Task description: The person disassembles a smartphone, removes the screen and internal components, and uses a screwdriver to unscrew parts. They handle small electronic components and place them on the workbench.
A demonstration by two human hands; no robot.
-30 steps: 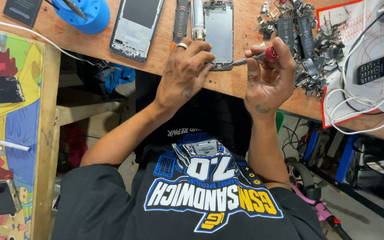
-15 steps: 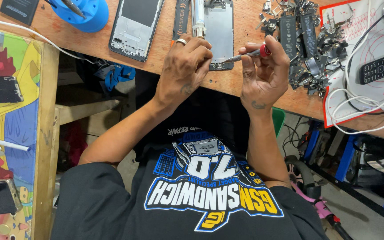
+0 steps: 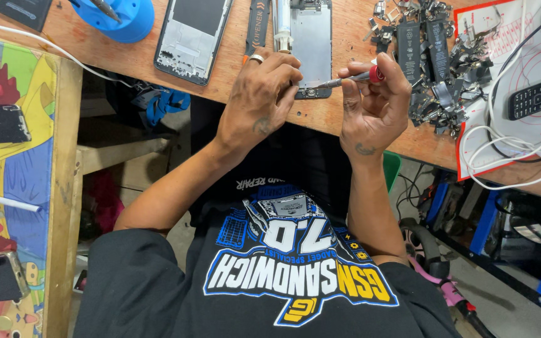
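Note:
An opened phone lies with its metal inside up on the wooden bench. My left hand, a ring on one finger, grips the phone's near corner with curled fingers. My right hand pinches a small screwdriver with a red cap. The screwdriver's tip touches the phone's near edge, just beside my left fingertips. The two hands are a few centimetres apart above my dark printed shirt.
A bare phone frame, a black pry tool and a blue round holder lie to the left. To the right are a heap of batteries and metal parts, a dark keypad phone and white cables. A colourful side table stands at far left.
Both hands stay at the phone's near edge. The screwdriver tip remains on the phone, and the view has shifted slightly.

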